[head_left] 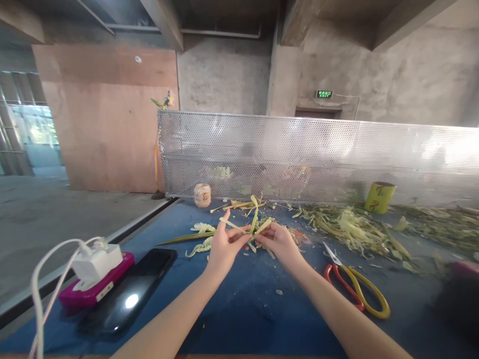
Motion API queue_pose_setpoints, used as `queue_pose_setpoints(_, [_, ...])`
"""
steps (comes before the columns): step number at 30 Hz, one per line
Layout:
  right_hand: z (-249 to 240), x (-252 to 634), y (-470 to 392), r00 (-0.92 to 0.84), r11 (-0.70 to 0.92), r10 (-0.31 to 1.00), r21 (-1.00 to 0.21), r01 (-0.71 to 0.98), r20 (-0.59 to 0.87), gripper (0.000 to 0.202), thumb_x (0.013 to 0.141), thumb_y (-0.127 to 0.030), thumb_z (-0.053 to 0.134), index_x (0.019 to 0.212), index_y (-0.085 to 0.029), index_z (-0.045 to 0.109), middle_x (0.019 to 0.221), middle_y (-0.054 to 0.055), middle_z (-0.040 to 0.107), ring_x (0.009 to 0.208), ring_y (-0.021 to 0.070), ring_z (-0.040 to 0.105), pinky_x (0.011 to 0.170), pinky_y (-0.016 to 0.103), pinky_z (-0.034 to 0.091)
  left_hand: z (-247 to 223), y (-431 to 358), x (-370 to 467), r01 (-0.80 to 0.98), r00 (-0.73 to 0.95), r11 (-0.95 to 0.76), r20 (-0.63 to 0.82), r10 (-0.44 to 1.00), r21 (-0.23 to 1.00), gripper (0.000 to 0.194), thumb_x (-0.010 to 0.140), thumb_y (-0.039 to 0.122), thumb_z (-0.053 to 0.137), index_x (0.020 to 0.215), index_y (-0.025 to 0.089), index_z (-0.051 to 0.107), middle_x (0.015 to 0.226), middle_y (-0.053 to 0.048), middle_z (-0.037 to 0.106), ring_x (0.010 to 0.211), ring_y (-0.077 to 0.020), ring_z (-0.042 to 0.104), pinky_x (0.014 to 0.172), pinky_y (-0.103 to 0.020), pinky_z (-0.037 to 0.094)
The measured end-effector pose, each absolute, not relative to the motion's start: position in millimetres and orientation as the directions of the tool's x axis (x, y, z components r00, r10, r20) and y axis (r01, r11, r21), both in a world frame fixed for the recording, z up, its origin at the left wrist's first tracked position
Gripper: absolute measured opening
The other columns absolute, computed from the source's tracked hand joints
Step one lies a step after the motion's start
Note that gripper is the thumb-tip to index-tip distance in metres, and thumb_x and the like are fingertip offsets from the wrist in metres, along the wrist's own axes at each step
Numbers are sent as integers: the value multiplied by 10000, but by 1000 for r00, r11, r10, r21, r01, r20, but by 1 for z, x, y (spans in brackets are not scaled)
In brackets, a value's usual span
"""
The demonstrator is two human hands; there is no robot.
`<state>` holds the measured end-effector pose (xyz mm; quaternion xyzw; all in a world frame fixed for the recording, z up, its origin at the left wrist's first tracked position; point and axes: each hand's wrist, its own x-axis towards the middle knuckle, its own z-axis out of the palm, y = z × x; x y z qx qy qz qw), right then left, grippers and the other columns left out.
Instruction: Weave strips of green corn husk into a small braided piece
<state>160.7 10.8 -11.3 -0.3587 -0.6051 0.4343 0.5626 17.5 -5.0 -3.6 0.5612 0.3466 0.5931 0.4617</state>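
Observation:
My left hand [223,245] pinches the lower end of a bundle of yellow-green dried leaf strips [255,215] between thumb and fingers. Close beside it, my right hand [280,241] pinches the same bundle from the other side. One strip stands upright between the hands, while others fan out left and right. Where the strips cross, the fingertips partly hide them. Curled pale leaf pieces [202,245] and a long green stalk [187,238] lie left of my left hand. Scissors [346,276] with one red and one yellow handle lie right of my right forearm.
A black phone [130,291] and a magenta power strip [103,289] with a white plug and cables are at the left. Piles of dried leaves [348,229] spread along the back right, near a yellow-green roll [379,197]. A tan jar-shaped roll [202,195] stands before the perforated metal screen [224,149].

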Motion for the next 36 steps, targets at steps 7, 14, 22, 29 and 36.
queue_pose_setpoints(7, [-12,159,9,-87,382,920,-924,-11,382,198,600,-257,652,693,-157,508,645,-2,603,594,123,597,611,250,478,-8,-2,18,-303,29,-223,243,970,927,996,569,154,730,1355,166,119,929,-116,674,707,-181,635,617,-295,509])
queue_pose_setpoints(14, [-11,157,4,-83,305,951,-945,117,296,197,642,-294,606,670,-166,459,594,-8,570,517,129,587,507,238,449,-6,-1,19,-317,-25,-279,286,958,907,994,554,140,734,1352,149,140,874,-115,689,721,-186,632,573,-251,488])
queue_pose_setpoints(22, [-15,158,-7,-359,703,688,-457,545,631,230,813,-145,371,980,-207,516,878,49,612,809,155,578,719,290,462,-3,6,11,-324,-139,-268,235,962,907,948,549,99,719,1337,120,190,885,-137,669,540,-111,576,470,-212,446])
queue_pose_setpoints(29, [-7,169,-7,-594,819,402,17,574,696,226,855,-163,376,884,-182,600,854,69,611,842,163,515,767,298,435,-10,8,16,-245,-58,-310,306,950,918,966,546,143,719,1336,102,165,844,-110,663,484,-92,533,466,-227,440])
queue_pose_setpoints(36, [-2,168,-12,-402,624,432,55,780,807,173,821,-239,473,793,-222,643,939,60,608,889,201,459,774,346,350,-18,2,18,-36,104,-488,489,866,872,797,696,192,594,1355,227,147,856,-72,659,696,-166,609,605,-289,486])
